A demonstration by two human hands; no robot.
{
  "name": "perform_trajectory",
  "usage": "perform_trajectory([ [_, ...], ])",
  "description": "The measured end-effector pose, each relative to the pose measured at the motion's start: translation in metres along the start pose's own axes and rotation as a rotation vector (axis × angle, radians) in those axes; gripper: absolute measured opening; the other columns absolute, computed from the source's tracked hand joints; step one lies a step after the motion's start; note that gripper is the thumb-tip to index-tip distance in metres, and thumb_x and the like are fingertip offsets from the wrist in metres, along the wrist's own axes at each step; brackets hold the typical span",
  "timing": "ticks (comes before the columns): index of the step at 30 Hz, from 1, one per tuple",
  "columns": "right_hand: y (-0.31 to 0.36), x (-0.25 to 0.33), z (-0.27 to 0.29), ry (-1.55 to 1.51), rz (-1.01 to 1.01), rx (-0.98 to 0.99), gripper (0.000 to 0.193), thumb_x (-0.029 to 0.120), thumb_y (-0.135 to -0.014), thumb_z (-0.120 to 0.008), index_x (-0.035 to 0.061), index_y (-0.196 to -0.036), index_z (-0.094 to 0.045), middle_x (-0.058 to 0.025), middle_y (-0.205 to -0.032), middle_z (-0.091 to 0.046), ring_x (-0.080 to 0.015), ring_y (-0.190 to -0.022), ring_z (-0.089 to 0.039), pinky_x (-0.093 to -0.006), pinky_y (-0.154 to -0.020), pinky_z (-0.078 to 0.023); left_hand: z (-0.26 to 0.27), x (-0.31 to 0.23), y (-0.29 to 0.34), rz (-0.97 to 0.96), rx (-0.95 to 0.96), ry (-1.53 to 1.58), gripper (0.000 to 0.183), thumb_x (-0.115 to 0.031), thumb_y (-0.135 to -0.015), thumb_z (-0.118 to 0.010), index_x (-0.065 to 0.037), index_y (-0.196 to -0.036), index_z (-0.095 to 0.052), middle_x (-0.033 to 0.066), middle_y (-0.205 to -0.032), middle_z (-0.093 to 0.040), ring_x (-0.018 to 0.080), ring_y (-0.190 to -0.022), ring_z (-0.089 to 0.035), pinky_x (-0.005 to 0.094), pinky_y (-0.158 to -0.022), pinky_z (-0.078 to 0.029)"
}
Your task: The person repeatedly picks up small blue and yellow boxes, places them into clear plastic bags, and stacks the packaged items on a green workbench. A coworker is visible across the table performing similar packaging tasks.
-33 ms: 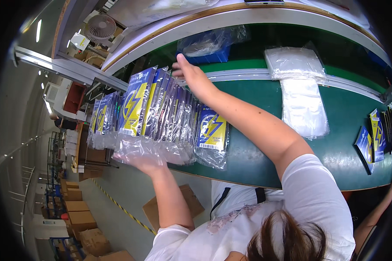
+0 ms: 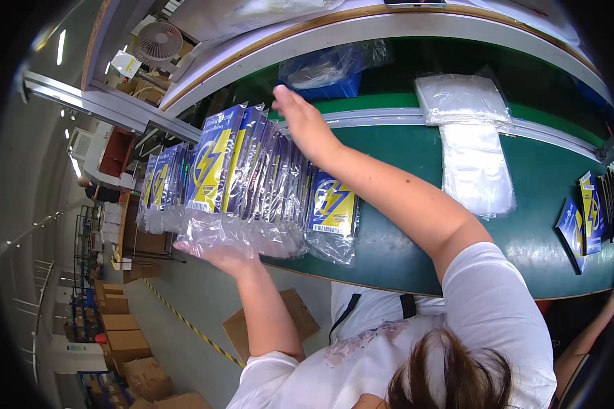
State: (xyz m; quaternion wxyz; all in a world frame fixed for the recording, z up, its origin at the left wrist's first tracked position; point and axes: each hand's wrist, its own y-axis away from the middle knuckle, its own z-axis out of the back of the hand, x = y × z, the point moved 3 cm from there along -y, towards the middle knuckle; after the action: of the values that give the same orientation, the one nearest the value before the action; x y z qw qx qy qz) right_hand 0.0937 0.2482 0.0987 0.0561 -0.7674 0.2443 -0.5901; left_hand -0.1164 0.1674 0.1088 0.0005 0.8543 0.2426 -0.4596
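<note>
My L hand (image 2: 230,259), open, rests against the near plastic ends of bagged blue-&-yellow pkts (image 2: 215,160) standing in a row, L side of the green table (image 2: 402,242); my R hand (image 2: 307,128), open, is by their far side, contact unclear. Clear bags (image 2: 476,167) lie R; blue bin (image 2: 344,87) beyond.

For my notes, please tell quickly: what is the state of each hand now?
Left hand: open, at the near side of the bagged packs.
Right hand: open, at their far side; contact unclear.

Packing workshop, green workbench (image 2: 402,232), cardboard boxes (image 2: 121,323) (several)
</note>
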Motion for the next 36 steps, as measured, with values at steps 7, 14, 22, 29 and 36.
perform_trajectory([
  [7,0.022,0.047,-0.047,0.226,0.477,-0.210,0.069,0.048,-0.086,-0.055,-0.0055,-0.127,-0.040,-0.0237,-0.117,-0.047,-0.0385,-0.107,-0.048,-0.0452,-0.094,-0.036,-0.044,-0.014,-0.003,-0.235,0.226,-0.258,0.064,-0.055,-0.096,-0.026,0.000,-0.122,-0.048,0.0179,-0.121,-0.047,0.0259,-0.112,-0.050,0.0407,-0.096,-0.043],
  [14,0.008,0.050,-0.044,0.154,0.269,-0.189,0.030,0.030,-0.087,-0.056,0.0003,-0.089,-0.056,-0.0176,-0.092,-0.060,-0.0366,-0.088,-0.057,-0.0450,-0.079,-0.042,-0.054,-0.011,-0.005,-0.192,0.248,-0.235,0.046,-0.038,-0.098,-0.037,0.003,-0.117,-0.048,0.0162,-0.109,-0.054,0.0213,-0.098,-0.059,0.0346,-0.087,-0.051],
  [22,-0.004,0.041,-0.048,0.138,0.256,-0.195,0.035,0.036,-0.089,-0.052,0.0012,-0.093,-0.052,-0.0165,-0.090,-0.061,-0.0348,-0.088,-0.058,-0.0440,-0.077,-0.042,-0.048,-0.008,-0.003,-0.234,0.236,-0.300,0.049,-0.042,-0.098,-0.036,0.002,-0.117,-0.048,0.0160,-0.116,-0.051,0.0223,-0.105,-0.055,0.0366,-0.091,-0.048],
  [29,-0.025,0.010,-0.011,-0.042,0.211,-0.112,0.061,0.050,-0.096,-0.034,-0.0060,-0.108,-0.056,-0.0277,-0.109,-0.057,-0.0392,-0.109,-0.050,-0.0403,-0.097,-0.036,-0.027,-0.013,-0.004,-0.076,0.222,-0.151,0.073,-0.062,-0.092,-0.033,0.000,-0.128,-0.042,0.0181,-0.127,-0.047,0.0271,-0.116,-0.048,0.0412,-0.099,-0.039],
  [36,-0.007,-0.043,0.008,0.134,-0.545,0.488,0.072,0.063,-0.092,-0.030,0.0048,-0.127,-0.053,-0.0134,-0.129,-0.053,-0.0220,-0.121,-0.047,-0.0329,-0.102,-0.033,0.017,0.027,0.056,0.097,-0.170,-0.339,0.069,-0.055,-0.094,-0.031,-0.009,-0.144,-0.022,0.0120,-0.146,-0.029,0.0306,-0.131,-0.034,0.0456,-0.107,-0.029],
])
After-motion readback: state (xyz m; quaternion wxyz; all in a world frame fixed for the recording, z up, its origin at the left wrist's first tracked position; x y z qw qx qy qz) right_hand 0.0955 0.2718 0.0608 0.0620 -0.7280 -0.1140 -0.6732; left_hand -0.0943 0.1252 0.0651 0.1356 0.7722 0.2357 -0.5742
